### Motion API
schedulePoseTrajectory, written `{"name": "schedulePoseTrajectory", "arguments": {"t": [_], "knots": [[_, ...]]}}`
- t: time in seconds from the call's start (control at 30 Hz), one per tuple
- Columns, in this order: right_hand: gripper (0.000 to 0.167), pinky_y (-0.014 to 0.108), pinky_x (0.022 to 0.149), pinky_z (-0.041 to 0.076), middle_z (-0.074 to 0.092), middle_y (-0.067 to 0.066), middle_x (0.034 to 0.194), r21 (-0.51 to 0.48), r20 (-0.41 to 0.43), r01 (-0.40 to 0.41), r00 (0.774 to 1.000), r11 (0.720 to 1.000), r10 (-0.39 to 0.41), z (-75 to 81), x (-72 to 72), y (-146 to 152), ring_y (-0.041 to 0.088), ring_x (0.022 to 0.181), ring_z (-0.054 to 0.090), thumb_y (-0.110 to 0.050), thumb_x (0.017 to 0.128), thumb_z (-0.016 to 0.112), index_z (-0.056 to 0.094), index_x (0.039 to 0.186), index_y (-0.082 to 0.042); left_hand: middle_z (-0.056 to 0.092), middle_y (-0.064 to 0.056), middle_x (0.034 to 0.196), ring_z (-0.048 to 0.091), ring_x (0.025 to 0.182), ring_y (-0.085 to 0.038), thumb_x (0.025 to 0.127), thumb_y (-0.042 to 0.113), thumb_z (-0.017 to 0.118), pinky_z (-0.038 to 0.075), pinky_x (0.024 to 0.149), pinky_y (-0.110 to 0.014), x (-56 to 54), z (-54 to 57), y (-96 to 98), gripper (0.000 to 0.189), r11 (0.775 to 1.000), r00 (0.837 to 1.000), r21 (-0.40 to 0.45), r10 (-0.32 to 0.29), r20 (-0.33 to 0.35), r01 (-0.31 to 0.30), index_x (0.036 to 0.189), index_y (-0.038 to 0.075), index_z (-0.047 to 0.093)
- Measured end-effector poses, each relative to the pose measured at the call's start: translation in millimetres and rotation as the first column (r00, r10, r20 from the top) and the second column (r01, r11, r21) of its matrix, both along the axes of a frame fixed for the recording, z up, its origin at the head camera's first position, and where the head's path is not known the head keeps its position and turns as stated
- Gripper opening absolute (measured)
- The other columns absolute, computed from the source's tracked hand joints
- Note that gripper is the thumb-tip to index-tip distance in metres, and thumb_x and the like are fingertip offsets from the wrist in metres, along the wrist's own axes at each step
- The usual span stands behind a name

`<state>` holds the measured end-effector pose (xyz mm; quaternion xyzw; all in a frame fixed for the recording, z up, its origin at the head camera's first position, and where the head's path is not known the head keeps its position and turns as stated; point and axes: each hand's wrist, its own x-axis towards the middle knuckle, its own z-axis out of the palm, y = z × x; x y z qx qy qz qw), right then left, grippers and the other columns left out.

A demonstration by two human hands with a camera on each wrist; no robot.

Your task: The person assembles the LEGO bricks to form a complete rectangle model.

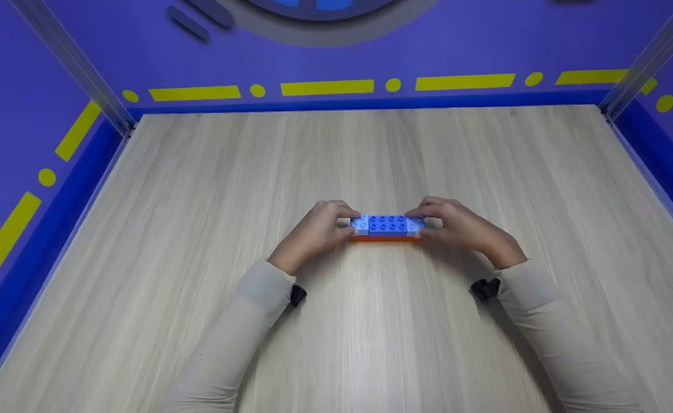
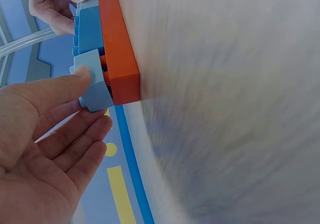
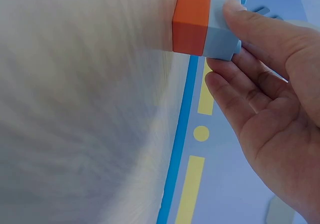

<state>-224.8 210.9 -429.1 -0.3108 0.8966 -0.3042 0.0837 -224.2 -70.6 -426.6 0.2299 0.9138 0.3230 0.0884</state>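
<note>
A long orange toy brick (image 1: 385, 239) lies on the table, with a blue studded brick (image 1: 388, 226) on the middle of its top. My left hand (image 1: 322, 225) pinches a light blue brick (image 2: 98, 67) between thumb and fingers at the left end. In the left wrist view this brick sits slightly tilted, and orange studs show in a gap beneath it. At the other end, my right hand (image 1: 455, 225) pinches a second light blue brick (image 3: 220, 30), which sits flush on the orange one. Fingers partly cover both light blue bricks in the head view.
The wood-grain table (image 1: 370, 321) spreads around the bricks. A purple back wall (image 1: 474, 51) with yellow marks stands behind it, and similar walls rise at the left and right. Black wrist devices (image 1: 485, 288) are worn under both cuffs.
</note>
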Motion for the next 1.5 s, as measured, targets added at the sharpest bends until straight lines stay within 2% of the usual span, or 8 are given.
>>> {"name": "schedulePoseTrajectory", "arguments": {"t": [0.27,0.53,0.77,1.0,1.5], "knots": [[0.036,0.044,0.093,0.049,0.064,0.009,0.112,0.027,0.023,0.017,1.000,0.999,-0.018,0.8,0.5,-1.3,0.023,0.107,0.059,-0.007,0.087,0.068,0.065,0.123,-0.005,0.068,-0.007,0.114,0.061,0.110,-0.020,0.086,0.004,0.066,0.048,0.097,-0.034,1.1,-0.4,1.2,0.031,1.000,1.000,-0.007,0.007,-0.005,-0.007,0.116,0.004,0.070],[0.036,0.043,0.092,0.049,0.064,0.009,0.111,0.056,0.005,0.022,1.000,0.998,-0.023,0.9,1.0,-3.0,0.023,0.106,0.059,-0.006,0.087,0.068,0.065,0.122,-0.005,0.069,-0.008,0.113,0.061,0.109,-0.020,0.085,0.004,0.067,0.048,0.097,-0.035,0.9,-1.0,1.9,0.031,1.000,1.000,-0.005,0.012,-0.003,-0.012,0.116,0.004,0.070],[0.036,0.044,0.092,0.050,0.065,0.009,0.111,0.041,-0.001,0.017,1.000,0.999,-0.017,0.0,1.1,-2.1,0.023,0.106,0.060,-0.006,0.087,0.068,0.065,0.123,-0.005,0.069,-0.007,0.111,0.062,0.107,-0.019,0.085,0.005,0.068,0.049,0.095,-0.034,0.8,-2.6,1.7,0.030,1.000,1.000,0.007,0.011,-0.004,-0.011,0.115,0.004,0.070],[0.036,0.042,0.091,0.050,0.065,0.009,0.111,0.034,0.020,0.052,0.998,0.998,-0.052,1.9,2.2,-5.0,0.021,0.104,0.059,-0.007,0.085,0.070,0.066,0.121,-0.006,0.068,-0.006,0.113,0.060,0.109,-0.018,0.085,0.007,0.069,0.048,0.097,-0.033,0.9,-3.4,0.6,0.032,1.000,1.000,-0.006,0.026,0.015,-0.026,0.117,0.007,0.070],[0.036,0.041,0.087,0.048,0.064,0.010,0.111,0.025,0.047,0.101,0.994,0.995,-0.102,1.0,5.3,-7.3,0.022,0.101,0.058,-0.007,0.086,0.067,0.065,0.123,-0.006,0.068,-0.006,0.114,0.060,0.109,-0.018,0.084,0.007,0.071,0.048,0.097,-0.033,1.4,-6.5,-1.7,0.031,0.999,1.000,0.035,0.022,0.010,-0.022,0.115,0.006,0.070]]}}
